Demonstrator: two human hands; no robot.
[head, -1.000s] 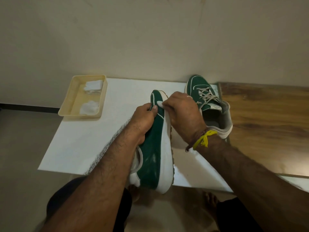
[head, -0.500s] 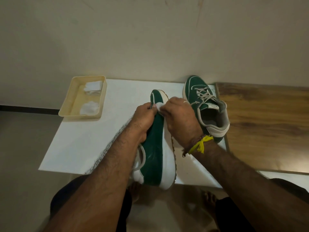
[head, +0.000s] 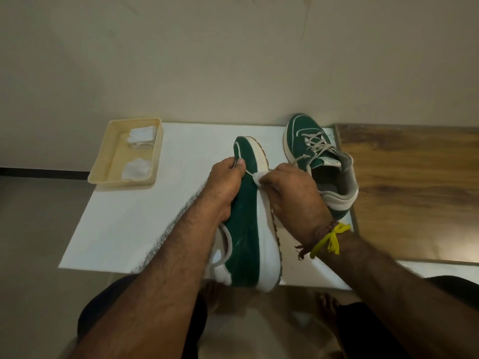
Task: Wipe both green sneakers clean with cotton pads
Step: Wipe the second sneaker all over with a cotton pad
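Note:
A green sneaker with a white sole lies on its side over the white board, toe pointing away from me. My left hand grips its upper near the toe. My right hand pinches a small white cotton pad against the sneaker where the green side meets the white sole. The second green sneaker stands upright behind my right hand, laces up, partly hidden by that hand.
A cream tray at the board's far left holds two piles of white cotton pads. The white board lies on a wooden table against the wall. My knees and bare feet show below the board's near edge.
My right hand with the cotton pad has slid back from the toe area toward me along the sole edge. The left hand keeps its grip on the sneaker.

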